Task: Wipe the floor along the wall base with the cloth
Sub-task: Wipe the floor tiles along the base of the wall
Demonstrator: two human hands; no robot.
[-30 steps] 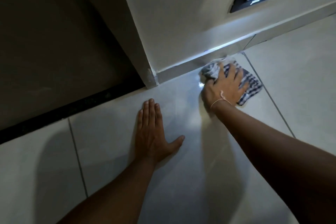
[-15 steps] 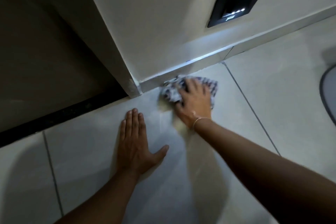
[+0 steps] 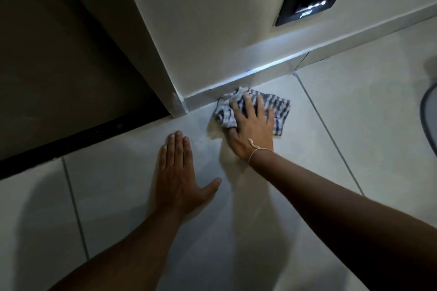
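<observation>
Blue-checked cloth (image 3: 281,111) is being pressed onto the floor (image 3: 354,130) against the wall base (image 3: 260,77), centre frame, by the flat, spread right hand (image 3: 253,130); left hand (image 3: 177,172) is being rested flat, lower left.

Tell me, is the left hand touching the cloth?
No, the left hand lies flat on the floor, apart from the cloth.

The skirting (image 3: 260,77) and wall corner (image 3: 177,104) block the far side. The floor (image 3: 354,125) lies open rightward to a dark rounded object (image 3: 429,113); the left hand (image 3: 179,179) lies flat leftward.
</observation>
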